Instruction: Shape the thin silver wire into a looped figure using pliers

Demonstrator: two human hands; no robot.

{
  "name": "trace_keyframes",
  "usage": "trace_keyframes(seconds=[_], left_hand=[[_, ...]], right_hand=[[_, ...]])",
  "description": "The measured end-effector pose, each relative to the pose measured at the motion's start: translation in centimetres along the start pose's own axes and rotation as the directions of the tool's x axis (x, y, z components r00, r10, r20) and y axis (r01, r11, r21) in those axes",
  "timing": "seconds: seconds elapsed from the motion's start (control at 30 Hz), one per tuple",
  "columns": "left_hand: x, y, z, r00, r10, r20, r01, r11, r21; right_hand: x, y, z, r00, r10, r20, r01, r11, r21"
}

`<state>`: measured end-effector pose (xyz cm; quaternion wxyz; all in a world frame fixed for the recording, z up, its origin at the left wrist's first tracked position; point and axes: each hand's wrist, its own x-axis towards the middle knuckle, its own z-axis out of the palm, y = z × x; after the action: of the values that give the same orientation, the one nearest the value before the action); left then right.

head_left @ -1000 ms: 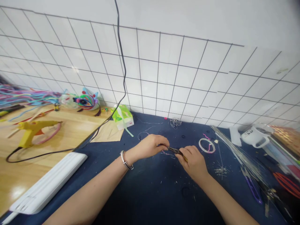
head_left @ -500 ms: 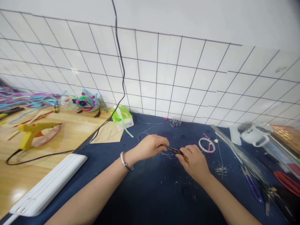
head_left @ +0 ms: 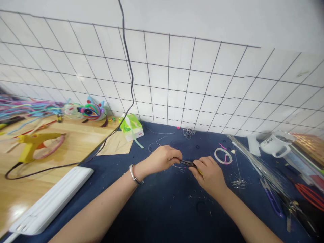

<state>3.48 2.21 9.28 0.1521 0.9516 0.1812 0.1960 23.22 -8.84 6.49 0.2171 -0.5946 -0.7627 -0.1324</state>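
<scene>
My right hand (head_left: 209,175) is closed around a pair of pliers (head_left: 187,163) with dark jaws and a bit of yellow handle showing. The jaws point left, toward the fingertips of my left hand (head_left: 163,158). Those fingers are pinched together at the plier tips, and whatever they hold is too small to make out. A bracelet circles the left wrist. Behind that hand a thin wire loop (head_left: 154,147) shows on the dark blue mat (head_left: 162,209). Fine wire bits lie just below the pliers.
At left are a yellow glue gun (head_left: 30,143), a white power strip (head_left: 53,199) and a green-white packet (head_left: 131,126). At right lie a white ring coil (head_left: 223,156), a bundle of wires (head_left: 253,160), purple-handled scissors (head_left: 273,202) and a white mug (head_left: 274,146). A tiled wall stands behind.
Both hands keep nearly the same place and grip. The pliers have turned slightly, with less of the yellow handle showing. The whole view has shifted a little.
</scene>
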Motion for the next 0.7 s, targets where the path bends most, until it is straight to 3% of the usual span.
trace_keyframes(seconds=[0.7], left_hand=[[-0.1,0.3,-1.1,0.999,0.012,0.047,-0.006,0.992,-0.129]], right_hand=[[0.2,0.2,-0.3,0.998,-0.061,-0.021,0.061,0.998,-0.031]])
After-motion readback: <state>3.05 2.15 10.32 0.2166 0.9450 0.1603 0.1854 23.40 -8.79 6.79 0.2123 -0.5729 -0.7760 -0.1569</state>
